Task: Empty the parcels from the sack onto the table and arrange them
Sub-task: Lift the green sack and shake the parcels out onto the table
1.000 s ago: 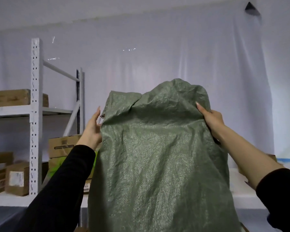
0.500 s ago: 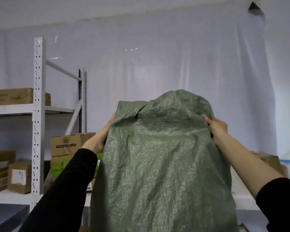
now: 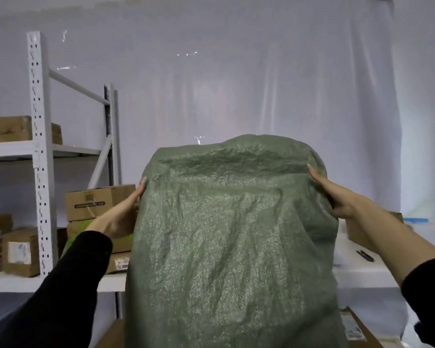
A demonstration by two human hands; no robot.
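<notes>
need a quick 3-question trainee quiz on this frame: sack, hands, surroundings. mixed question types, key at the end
1. True or false: the green sack lies flat with no hands on it.
2. Which side of the sack is the white metal rack on? A) the person's left B) the person's right C) directly under it
3. Fill in: the rack's shelves carry cardboard ____.

Key
1. False: the left hand and right hand hold it raised by its upper sides.
2. A.
3. boxes.
</notes>
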